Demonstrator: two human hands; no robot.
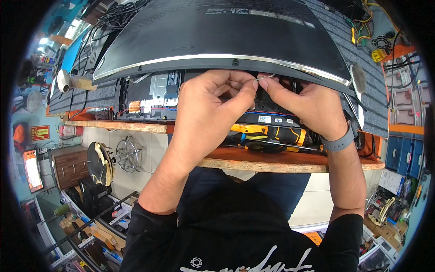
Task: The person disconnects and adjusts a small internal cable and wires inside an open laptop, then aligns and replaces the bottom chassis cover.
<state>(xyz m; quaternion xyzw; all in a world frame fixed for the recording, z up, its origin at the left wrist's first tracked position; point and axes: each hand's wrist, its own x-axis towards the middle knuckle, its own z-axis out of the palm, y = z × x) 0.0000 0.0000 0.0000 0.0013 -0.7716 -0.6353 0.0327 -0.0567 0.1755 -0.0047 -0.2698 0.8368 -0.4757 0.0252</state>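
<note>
Pale floor tiles and crowded shelving surround the orange desk [122, 126], where someone in a black shirt [231, 226] with white script lettering leans over an opened laptop. Its black panel [217, 38] is tilted up, bordered by a silver strip and bearing small pale labels [263, 14] too fine to read from here. Below it lies the exposed laptop base [156, 90], with white stickers [265, 119] along the near edge whose print I can't make out either.

At the panel's edge, the left hand [210, 102] pinches a thin wire [264, 77] between thumb and forefinger. The right hand [308, 104] brings its thumb against that same wire; its fingers are partly hidden, so I cannot tell whether that grip closes.

An orange compartment [253, 163] at the front holds yellow-and-black tools [290, 134]. Clear-fronted drawers [403, 97] stand at right, contents indistinct, near blue drawers [410, 156]. At lower left, a rack holds cardboard boxes [102, 235], while a red sign with yellow markings [40, 133] hangs on the wall.
</note>
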